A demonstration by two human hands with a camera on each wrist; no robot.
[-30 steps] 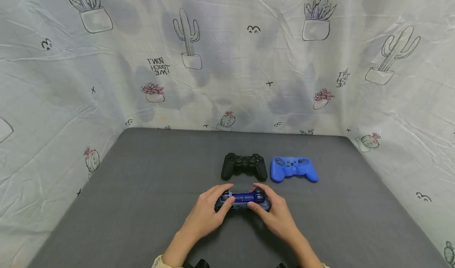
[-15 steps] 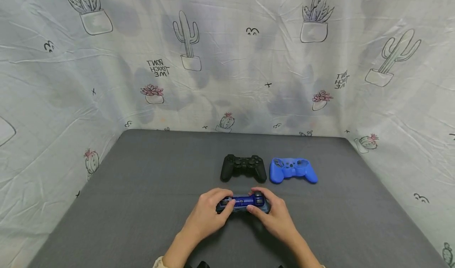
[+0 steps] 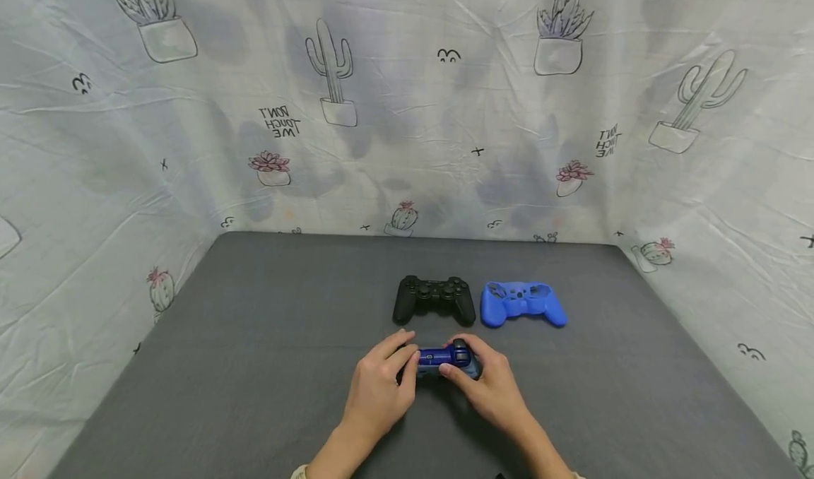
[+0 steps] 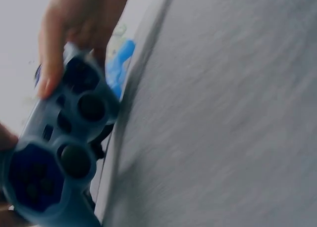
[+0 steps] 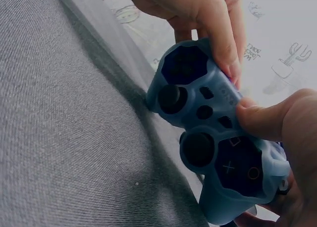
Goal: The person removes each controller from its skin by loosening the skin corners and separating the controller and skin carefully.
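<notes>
Both hands gripped the dark blue game controller in its translucent blue silicone sleeve (image 3: 441, 361), just above the grey fabric tabletop (image 3: 254, 366). Fingers of the left hand (image 3: 380, 387) curled round one end, and the right hand (image 3: 486, 388) clasped the other, thumb on its face. Beyond the grip lay a bare black plastic controller (image 3: 434, 299), with an empty bright blue silicone cover (image 3: 523, 303) just beside that. Working the sleeve well probably called for a firm hold on both handles, thumbs easing the rubber evenly around sticks and buttons.
</notes>
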